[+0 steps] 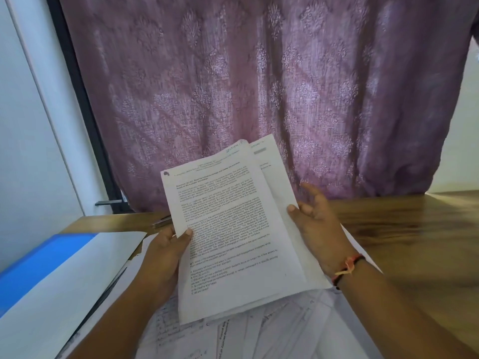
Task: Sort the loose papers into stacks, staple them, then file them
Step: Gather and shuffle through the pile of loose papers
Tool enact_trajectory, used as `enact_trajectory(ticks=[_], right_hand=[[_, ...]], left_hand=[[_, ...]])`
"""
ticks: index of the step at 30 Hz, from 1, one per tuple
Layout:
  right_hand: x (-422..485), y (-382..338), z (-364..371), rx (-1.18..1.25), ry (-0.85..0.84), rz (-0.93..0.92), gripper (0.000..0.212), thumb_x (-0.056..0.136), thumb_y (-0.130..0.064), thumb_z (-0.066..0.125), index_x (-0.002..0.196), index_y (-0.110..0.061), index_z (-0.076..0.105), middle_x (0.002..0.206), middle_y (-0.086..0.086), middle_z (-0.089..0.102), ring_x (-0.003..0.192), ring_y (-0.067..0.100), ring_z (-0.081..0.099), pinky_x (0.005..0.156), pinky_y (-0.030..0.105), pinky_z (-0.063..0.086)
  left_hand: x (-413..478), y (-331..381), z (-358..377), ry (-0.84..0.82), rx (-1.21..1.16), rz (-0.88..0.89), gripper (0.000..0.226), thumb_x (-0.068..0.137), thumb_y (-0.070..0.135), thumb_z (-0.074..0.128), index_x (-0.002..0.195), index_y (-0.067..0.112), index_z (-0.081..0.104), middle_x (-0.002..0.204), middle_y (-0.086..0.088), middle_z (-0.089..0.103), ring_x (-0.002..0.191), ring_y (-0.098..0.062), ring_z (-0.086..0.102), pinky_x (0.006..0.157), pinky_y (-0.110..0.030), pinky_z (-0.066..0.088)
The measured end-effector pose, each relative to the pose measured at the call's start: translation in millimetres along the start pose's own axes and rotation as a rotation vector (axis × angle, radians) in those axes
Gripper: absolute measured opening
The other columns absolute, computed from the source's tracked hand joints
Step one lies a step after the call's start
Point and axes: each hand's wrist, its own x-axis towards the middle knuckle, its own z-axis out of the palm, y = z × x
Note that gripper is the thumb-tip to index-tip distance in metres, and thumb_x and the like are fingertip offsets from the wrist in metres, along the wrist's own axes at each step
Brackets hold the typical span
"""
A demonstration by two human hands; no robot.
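Several papers (233,242), "SECTION" handwritten on top

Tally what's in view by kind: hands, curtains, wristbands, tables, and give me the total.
Hands: 2, left hand and right hand
Curtain: 1
Wristband: 1
Table: 1
Total: 5
The papers overlap, so uncounted.
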Motion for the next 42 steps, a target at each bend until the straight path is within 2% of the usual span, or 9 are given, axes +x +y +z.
enact_trajectory(ticks=[3, 11, 13, 16, 19, 23, 30, 35, 42], right_hand=[[-2, 3, 4, 0.012, -0.021, 0.013, 0.047, 0.097, -0.014, 0.061, 0.135, -0.036, 0.043, 0.107, 0.000, 0.076, 0.086, 0.013, 0.074, 0.065, 0.023, 0.056], [-15, 2, 16, -0.091, -0.219, 0.108, 0.026, 0.103, -0.035, 0.052, 0.116, -0.019, 0.068, 0.107, 0.003, 0.076, 0.103, 0.024, 0.071, 0.092, 0.040, 0.055], [-11, 7, 8, -0.395, -0.202, 0.058, 0.041, 0.105, -0.045, 0.040, 0.106, -0.018, 0.070, 0.103, 0.003, 0.075, 0.099, 0.025, 0.070, 0.089, 0.037, 0.053], [-7, 17, -7, -1.155, -0.290, -0.021, 0.044, 0.105, -0.046, 0.031, 0.094, -0.013, 0.058, 0.098, 0.006, 0.069, 0.090, 0.025, 0.062, 0.078, 0.035, 0.047], [-7, 24, -9, -1.371, -0.486, 0.210, 0.053, 0.104, -0.055, 0.028, 0.106, -0.010, 0.057, 0.120, 0.018, 0.061, 0.111, 0.031, 0.057, 0.091, 0.038, 0.044], [-11, 25, -4, -1.435, -0.622, 0.308, 0.071, 0.101, -0.063, 0.025, 0.144, -0.009, 0.041, 0.157, 0.020, 0.029, 0.145, 0.031, 0.027, 0.114, 0.042, 0.029], [-11, 17, -5, -1.418, -0.723, 0.336, 0.074, 0.098, -0.068, 0.026, 0.155, -0.020, 0.029, 0.165, 0.008, 0.015, 0.152, 0.029, 0.012, 0.120, 0.041, 0.017], [-9, 13, -9, -1.365, -0.705, 0.308, 0.067, 0.099, -0.066, 0.029, 0.148, -0.023, 0.042, 0.163, 0.006, 0.024, 0.148, 0.031, 0.024, 0.116, 0.041, 0.023], [-16, 21, -4, -1.350, -0.740, 0.325, 0.079, 0.097, -0.069, 0.027, 0.160, -0.029, 0.002, 0.167, 0.003, -0.003, 0.154, 0.025, -0.005, 0.123, 0.045, 0.003]], left_hand=[[-1, 0, 4, 0.000, 0.014, -0.027, 0.028, 0.100, 0.024, 0.060, 0.127, 0.021, 0.064, 0.117, 0.001, 0.076, 0.103, -0.026, 0.074, 0.093, -0.054, 0.056], [-7, 2, 7, 0.021, 0.142, -0.081, 0.022, 0.099, 0.030, 0.061, 0.120, 0.025, 0.067, 0.115, 0.006, 0.076, 0.107, -0.027, 0.072, 0.095, -0.054, 0.056], [-5, 3, 6, 0.064, 0.322, -0.042, 0.023, 0.100, 0.034, 0.060, 0.119, 0.022, 0.067, 0.112, 0.006, 0.075, 0.101, -0.023, 0.072, 0.090, -0.045, 0.058], [-2, 2, 7, 0.117, 0.627, 0.024, 0.024, 0.103, 0.033, 0.054, 0.120, 0.019, 0.062, 0.112, 0.002, 0.067, 0.084, -0.009, 0.064, 0.068, -0.024, 0.050], [3, -2, 5, 0.098, 0.826, -0.013, 0.036, 0.103, 0.037, 0.052, 0.130, 0.014, 0.061, 0.127, -0.007, 0.067, 0.100, -0.025, 0.068, 0.081, -0.035, 0.054], [5, 0, 5, 0.105, 0.917, -0.089, 0.045, 0.104, 0.038, 0.050, 0.142, 0.013, 0.054, 0.143, -0.010, 0.058, 0.117, -0.033, 0.062, 0.094, -0.043, 0.051], [5, -1, 7, 0.114, 0.916, -0.122, 0.044, 0.106, 0.036, 0.048, 0.145, 0.016, 0.049, 0.148, -0.007, 0.053, 0.119, -0.034, 0.061, 0.089, -0.042, 0.050], [4, -2, 7, 0.112, 0.902, -0.130, 0.042, 0.105, 0.037, 0.048, 0.143, 0.017, 0.050, 0.145, -0.007, 0.056, 0.114, -0.033, 0.063, 0.088, -0.044, 0.053], [4, -3, 9, 0.117, 0.927, -0.126, 0.044, 0.105, 0.038, 0.048, 0.143, 0.016, 0.049, 0.147, -0.007, 0.054, 0.118, -0.035, 0.061, 0.091, -0.044, 0.050]])
